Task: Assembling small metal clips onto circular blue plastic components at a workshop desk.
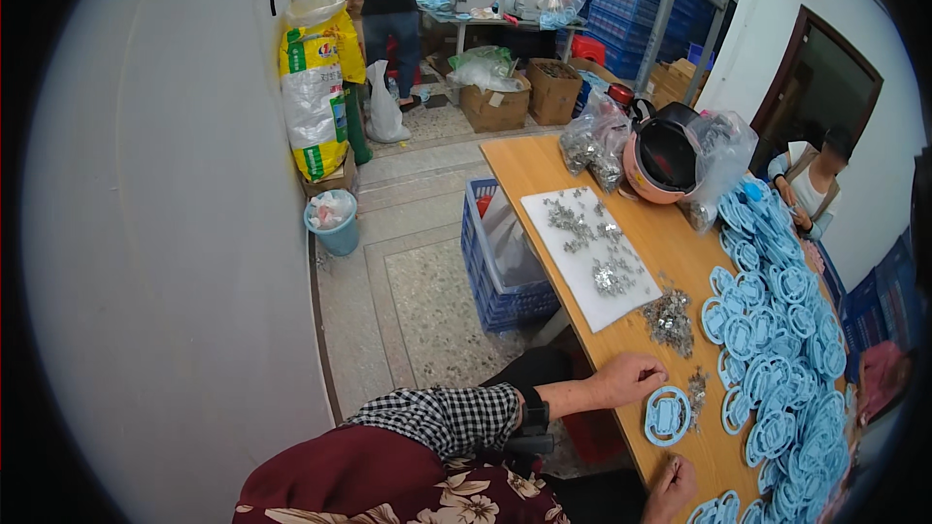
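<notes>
My left hand [629,378], below a checkered sleeve and a dark wristband, rests at the table's near edge with its fingers curled together. Whatever its fingertips may pinch is too small to make out. Between my hands lies a light-blue oval plastic piece [668,416] with a frame in its middle. Just beyond it is a small scatter of metal bits [697,396]. Lower down, my right hand [672,487] is curled at the table edge, its fingertips partly hidden. Next to it sit more blue oval pieces [716,508].
A long heap of blue oval pieces [791,330] covers the table's far side. Loose metal pieces [670,322] lie beside a white foam board [592,252]. Behind stand a pink pot [649,170] and bags. A blue crate [493,281] is beside the table. Another person [815,184] sits across.
</notes>
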The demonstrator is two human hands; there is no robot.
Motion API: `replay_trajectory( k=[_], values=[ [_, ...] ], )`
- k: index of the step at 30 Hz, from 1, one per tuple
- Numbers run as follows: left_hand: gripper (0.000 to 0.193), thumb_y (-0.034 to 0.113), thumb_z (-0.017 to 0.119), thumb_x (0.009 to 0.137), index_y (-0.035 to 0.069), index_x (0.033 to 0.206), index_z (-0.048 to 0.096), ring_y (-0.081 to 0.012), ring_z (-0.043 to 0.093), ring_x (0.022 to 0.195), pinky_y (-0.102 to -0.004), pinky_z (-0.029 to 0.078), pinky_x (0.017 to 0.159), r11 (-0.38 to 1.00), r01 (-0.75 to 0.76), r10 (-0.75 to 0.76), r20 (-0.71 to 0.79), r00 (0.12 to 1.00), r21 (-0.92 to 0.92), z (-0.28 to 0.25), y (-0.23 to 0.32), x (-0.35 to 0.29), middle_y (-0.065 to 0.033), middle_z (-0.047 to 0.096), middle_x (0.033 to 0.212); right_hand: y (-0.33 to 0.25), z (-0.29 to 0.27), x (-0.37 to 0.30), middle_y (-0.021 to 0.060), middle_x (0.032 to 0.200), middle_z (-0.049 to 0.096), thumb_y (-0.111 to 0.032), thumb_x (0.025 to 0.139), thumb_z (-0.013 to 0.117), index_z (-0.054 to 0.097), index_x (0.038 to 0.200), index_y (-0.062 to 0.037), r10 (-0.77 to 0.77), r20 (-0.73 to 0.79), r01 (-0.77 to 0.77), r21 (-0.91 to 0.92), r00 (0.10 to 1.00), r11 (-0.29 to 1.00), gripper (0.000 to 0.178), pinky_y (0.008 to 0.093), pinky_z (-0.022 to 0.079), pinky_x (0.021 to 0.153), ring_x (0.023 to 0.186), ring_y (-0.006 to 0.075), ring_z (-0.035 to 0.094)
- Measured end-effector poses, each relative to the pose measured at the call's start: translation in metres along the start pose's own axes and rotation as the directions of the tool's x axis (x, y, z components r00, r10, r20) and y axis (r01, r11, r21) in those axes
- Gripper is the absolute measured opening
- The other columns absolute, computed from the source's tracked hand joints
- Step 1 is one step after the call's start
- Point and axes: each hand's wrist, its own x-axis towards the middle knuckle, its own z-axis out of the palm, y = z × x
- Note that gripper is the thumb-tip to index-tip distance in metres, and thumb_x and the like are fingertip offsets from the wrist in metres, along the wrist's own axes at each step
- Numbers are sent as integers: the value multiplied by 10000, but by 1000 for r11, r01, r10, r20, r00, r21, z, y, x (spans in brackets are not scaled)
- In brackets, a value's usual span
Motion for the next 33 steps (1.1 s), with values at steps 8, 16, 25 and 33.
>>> replay_trajectory(
  k=[8,16,25,33],
  values=[
    [203,199,645,946,2,936,694,-209,652,689,-340,507,632,997,-25,23,36,999,76,-2,3,1,-124,696,796,8,3,-3,184,928,709,-212,1017,567,725,1027,-20,14,30,-14,-10,999,1000,249,401,536,725,818,334,684],
    [212,200,642,946,-6,935,693,-260,681,745,-366,521,671,998,9,-12,32,999,68,-5,2,2,-146,703,824,6,4,-2,186,935,709,-229,1018,565,720,1028,-16,11,15,-10,-51,1000,999,264,412,535,725,819,351,681],
    [195,191,646,950,1,964,689,-180,646,720,-328,508,657,997,20,-25,65,998,72,-4,1,3,-110,699,823,1,1,0,195,919,700,-237,1010,570,711,1038,-16,21,6,-21,-55,1000,998,263,415,530,715,810,367,671],
    [201,194,645,969,1,993,692,-86,611,749,-273,501,672,995,94,-95,123,988,17,-3,1,1,-59,704,843,16,12,-9,171,778,593,-64,952,560,626,919,24,69,-26,-68,61,997,996,115,374,471,652,688,298,586]
  ],
)
